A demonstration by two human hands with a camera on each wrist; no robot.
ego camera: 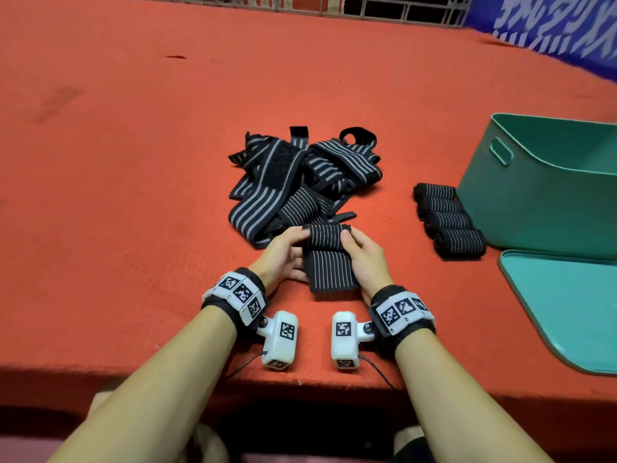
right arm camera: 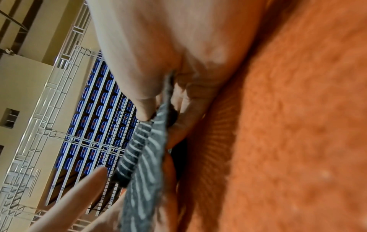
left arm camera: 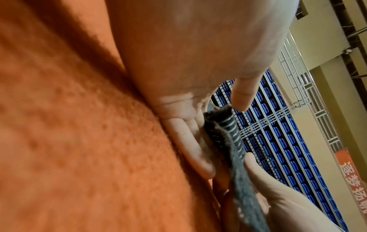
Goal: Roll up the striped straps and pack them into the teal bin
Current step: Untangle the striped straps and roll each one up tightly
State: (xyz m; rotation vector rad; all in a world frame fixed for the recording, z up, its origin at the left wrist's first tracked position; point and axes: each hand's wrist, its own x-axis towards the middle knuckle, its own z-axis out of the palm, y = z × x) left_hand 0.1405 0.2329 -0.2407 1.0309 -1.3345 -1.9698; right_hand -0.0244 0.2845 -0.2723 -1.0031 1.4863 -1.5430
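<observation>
Left of the teal bin [ego camera: 534,208], the loose pile of striped straps [ego camera: 300,182] waits. Nearer, the left hand [ego camera: 283,255] and right hand [ego camera: 362,255] pinch the half-rolled strap [ego camera: 329,248] at either edge, thumbs on top, keeping its roll square. Four finished rolls [ego camera: 449,220] sit against the bin, likely staged for packing; its lid [ego camera: 567,305] lies nearer

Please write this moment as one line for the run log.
step: rolling strap | left hand: holds strap | right hand: holds strap | four rolls beside teal bin
</observation>
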